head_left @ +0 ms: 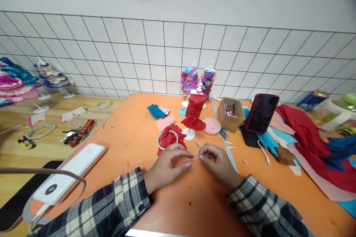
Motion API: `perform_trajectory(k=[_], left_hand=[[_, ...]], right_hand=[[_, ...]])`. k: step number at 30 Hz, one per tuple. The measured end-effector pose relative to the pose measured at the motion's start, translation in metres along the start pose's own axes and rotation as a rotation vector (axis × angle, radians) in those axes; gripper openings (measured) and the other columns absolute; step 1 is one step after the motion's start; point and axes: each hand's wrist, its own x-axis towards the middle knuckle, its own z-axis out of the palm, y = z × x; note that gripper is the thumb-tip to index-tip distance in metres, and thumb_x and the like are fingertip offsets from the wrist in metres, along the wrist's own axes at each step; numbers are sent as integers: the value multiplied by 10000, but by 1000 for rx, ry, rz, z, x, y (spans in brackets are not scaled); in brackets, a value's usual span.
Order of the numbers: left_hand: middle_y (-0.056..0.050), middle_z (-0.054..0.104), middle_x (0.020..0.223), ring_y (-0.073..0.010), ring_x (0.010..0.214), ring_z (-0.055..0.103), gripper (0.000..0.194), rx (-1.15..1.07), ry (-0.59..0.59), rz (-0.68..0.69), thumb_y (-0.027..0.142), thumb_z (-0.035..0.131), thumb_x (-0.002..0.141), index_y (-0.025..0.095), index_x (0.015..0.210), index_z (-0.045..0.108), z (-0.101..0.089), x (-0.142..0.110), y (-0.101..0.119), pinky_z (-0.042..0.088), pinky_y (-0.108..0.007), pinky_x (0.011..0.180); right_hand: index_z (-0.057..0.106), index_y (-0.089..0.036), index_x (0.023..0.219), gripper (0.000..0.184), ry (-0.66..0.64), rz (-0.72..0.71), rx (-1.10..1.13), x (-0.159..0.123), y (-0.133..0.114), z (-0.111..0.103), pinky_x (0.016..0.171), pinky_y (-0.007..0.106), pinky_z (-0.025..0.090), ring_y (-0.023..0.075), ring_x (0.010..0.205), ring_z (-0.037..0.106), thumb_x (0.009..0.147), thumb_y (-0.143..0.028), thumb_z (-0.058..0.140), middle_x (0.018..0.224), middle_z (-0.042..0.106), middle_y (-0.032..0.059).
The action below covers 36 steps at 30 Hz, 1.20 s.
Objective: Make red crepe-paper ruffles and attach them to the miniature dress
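My left hand (171,163) is over the orange table, thumb and fingers apart, with nothing visible in it. Facing it, my right hand (218,161) is closed in a pinch. A thin, pointed grey tool (197,144) sticks out beyond its fingers; the rest is hidden. Just past my left hand lies crumpled red fabric (181,140) with a pale ring (159,141) on it. Beyond both hands, a small dress form on a white base (188,134) wears a red dress (195,108). A pink dish (212,126) sits to its right.
Behind stand two dressed miniature forms (190,79). To the right are a cardboard box (231,116), a propped phone (263,113) and piled coloured fabric (308,137). A white power bank (71,172) with a cable lies left. Teal cloth (156,111) lies farther back.
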Motion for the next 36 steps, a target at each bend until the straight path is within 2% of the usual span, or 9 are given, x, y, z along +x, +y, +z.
perform_trajectory(k=[5,10,19,21,27,31,36], left_hand=[[-75,679,825,-187,815,611,190,-15,0,-11,327,650,844,181,772,748,5,1,-5,472,-308,776],[-90,713,859,-210,856,627,152,13,-52,-7,308,680,810,180,838,756,2,0,-1,470,-332,810],[-76,712,776,-195,779,622,192,27,-49,-43,304,624,841,168,751,727,5,2,-5,463,-313,759],[-76,704,780,-196,785,619,201,14,-46,-65,316,624,840,163,743,710,5,1,-6,458,-311,762],[-75,673,807,-197,795,604,307,-81,-135,-59,432,581,861,153,782,683,3,0,-7,452,-302,750],[-57,658,766,-179,746,583,238,-4,-105,-92,369,618,839,153,752,666,5,1,-8,440,-286,714],[-57,669,749,-177,755,595,237,-46,-123,-65,356,632,841,149,743,692,6,0,-7,442,-283,732]], right_hand=[[574,-170,739,174,7,141,179,1,10,5,552,229,439,123,606,514,817,-326,577,657,555,2],[561,-173,721,128,8,194,162,1,13,7,528,224,399,114,580,468,780,-287,568,629,518,-12],[560,-178,714,101,29,227,161,3,11,8,524,221,397,119,587,465,753,-271,558,626,501,-17],[557,-178,707,98,14,227,160,3,9,7,518,217,393,114,577,457,748,-266,558,616,494,-20],[550,-175,702,122,-54,256,231,4,4,6,537,220,399,109,588,466,744,-287,570,630,502,-20],[544,-176,732,177,-105,318,338,3,5,8,493,211,366,98,546,436,760,-345,585,619,475,-32],[545,-175,731,181,-99,345,339,3,5,8,489,216,363,99,544,428,748,-350,589,619,466,-34]])
